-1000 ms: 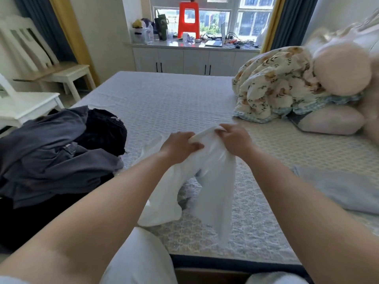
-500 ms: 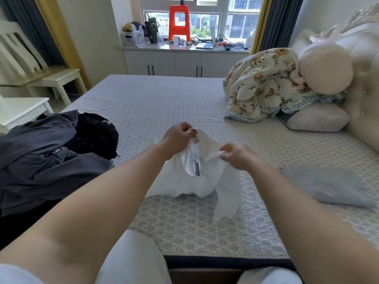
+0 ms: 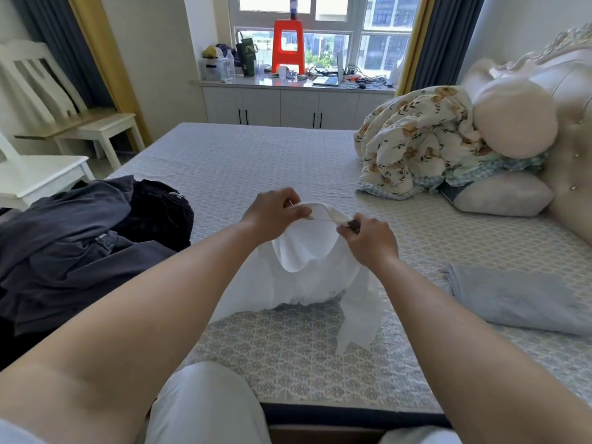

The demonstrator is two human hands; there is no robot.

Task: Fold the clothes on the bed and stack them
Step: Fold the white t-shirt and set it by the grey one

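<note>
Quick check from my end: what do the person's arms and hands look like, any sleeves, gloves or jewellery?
Both forearms are bare right up to the frame edge: no sleeves in view. The left hand and right hand wear no gloves, and no rings, watch or bracelet show. Light-coloured trousers cover the knees below.

- white garment (image 3: 307, 267);
- dark navy and black clothes pile (image 3: 80, 238);
- folded grey cloth (image 3: 519, 296);
- bed (image 3: 288, 363) cover with a grey-white lattice pattern;
- cream floral quilt (image 3: 413, 136);
- orange-red stool (image 3: 288, 46)
</note>
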